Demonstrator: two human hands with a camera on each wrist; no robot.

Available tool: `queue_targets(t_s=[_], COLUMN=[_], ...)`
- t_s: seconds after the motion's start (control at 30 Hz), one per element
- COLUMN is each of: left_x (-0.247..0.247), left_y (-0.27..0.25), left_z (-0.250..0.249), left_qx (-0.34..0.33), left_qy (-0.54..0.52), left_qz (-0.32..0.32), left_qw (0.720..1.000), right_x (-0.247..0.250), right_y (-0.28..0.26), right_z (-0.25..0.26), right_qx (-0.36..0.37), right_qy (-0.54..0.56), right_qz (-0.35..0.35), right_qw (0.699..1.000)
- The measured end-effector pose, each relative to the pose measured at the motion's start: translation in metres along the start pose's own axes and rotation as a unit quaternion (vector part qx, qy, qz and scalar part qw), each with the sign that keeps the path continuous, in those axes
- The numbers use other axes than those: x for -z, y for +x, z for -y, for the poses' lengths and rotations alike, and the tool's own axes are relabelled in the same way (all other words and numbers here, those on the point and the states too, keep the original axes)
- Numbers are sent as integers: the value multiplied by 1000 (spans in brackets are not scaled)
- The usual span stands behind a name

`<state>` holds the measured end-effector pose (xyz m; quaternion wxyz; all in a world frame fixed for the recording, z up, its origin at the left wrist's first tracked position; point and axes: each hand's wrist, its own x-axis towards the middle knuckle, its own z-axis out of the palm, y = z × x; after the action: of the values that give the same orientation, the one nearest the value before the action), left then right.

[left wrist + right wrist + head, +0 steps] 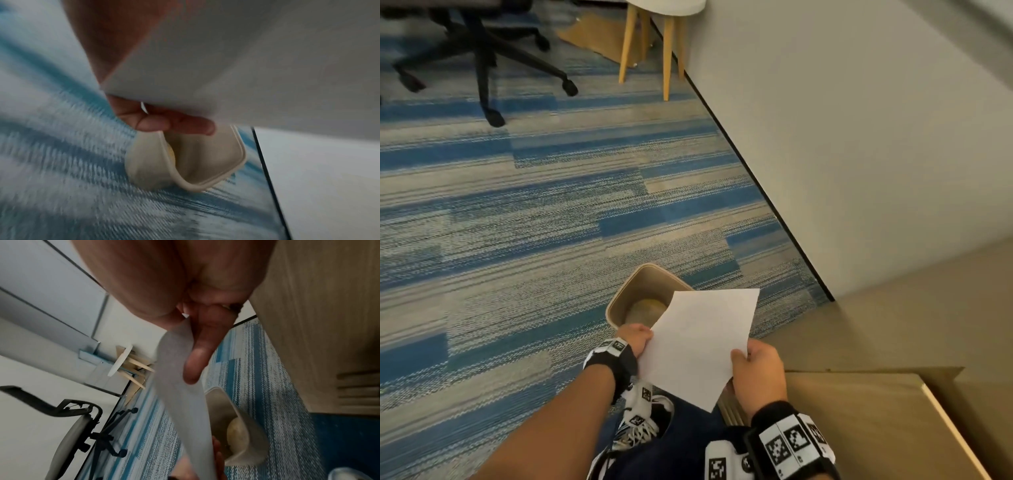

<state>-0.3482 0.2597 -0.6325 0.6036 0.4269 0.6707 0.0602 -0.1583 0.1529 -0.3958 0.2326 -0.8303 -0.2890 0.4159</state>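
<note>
The right hand (pixel 758 373) pinches the near edge of a sheet of paper (pixel 702 342) and the left hand (pixel 635 339) grips its left edge, at lower centre, just above a bin (pixel 610 310). Crumpling it tight before dropping should help. Only the left wrist view shows fingers (pixel 174 123) curled beneath the sheet.

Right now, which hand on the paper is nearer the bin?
The left hand: it pinches the sheet just above the beige bin, while the right hand grips the opposite edge, by the cardboard box.

Head view bright, sharp; wrist views dimmer, motion-blurred.
</note>
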Motion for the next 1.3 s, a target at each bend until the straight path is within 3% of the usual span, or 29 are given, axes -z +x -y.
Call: queue_targets(t_s=[0.07, 0.13, 0.2, 0.23, 0.27, 0.3, 0.33, 0.4, 0.47, 0.53, 0.57, 0.63, 0.7, 0.87, 1.03, 1.2, 1.3], left_x=[6, 7, -3, -10, -12, -12, -7, 10, 19, 13, 10, 22, 40, 65, 83, 102, 115], left_y=[-20, -40, -73, -89, -100, -98, -93, -81, -78, -84, -86, -73, -58, -95, -131, -181, -232], left_z=[-18, -33, -49, -55, -55, -47, -38, -24, -30, -38, -36, -15, -5, -57, -94, -127, -157], left_qx=[-39, -182, -385, -444, -449, -416, -333, -180, -199, -266, -257, -150, -101, -122, -181, -262, -321], left_qy=[120, 166, 159, 166, 185, 208, 221, 215, 198, 268, 327, 326, 238, 92, 85, 10, -5], left_qz=[-44, -50, 35, 81, 119, 135, 131, 51, 13, 64, 86, 82, 30, 19, 89, 70, 48], left_qw=[991, 968, 908, 877, 866, 875, 907, 958, 960, 924, 905, 930, 965, 988, 976, 962, 946], right_x=[-8, -19, -30, -33, -35, -36, -36, -35, -33, -29, -26, -19, -10, 21, 53, 87, 113], right_y=[6, 11, 16, 18, 18, 19, 18, 14, 12, 8, 5, -6, -21, -66, -113, -157, -189], right_z=[-2, -3, -3, -3, -1, 0, 0, 1, 0, -1, -1, 0, 5, 5, 14, 14, 8], right_qx=[-25, -51, -49, -39, -24, -15, -14, -18, -18, -18, -11, 8, 27, 91, 157, 207, 249], right_qy=[29, 62, 81, 74, 57, 40, 30, 31, 30, 24, 13, 7, 24, 50, 76, 111, 71], right_qz=[-4, 0, -8, -16, -26, -36, -40, -31, -29, -38, -43, -43, -38, -44, -13, -44, -105], right_qw=[999, 997, 996, 996, 998, 998, 999, 999, 999, 999, 999, 999, 999, 994, 985, 971, 960])
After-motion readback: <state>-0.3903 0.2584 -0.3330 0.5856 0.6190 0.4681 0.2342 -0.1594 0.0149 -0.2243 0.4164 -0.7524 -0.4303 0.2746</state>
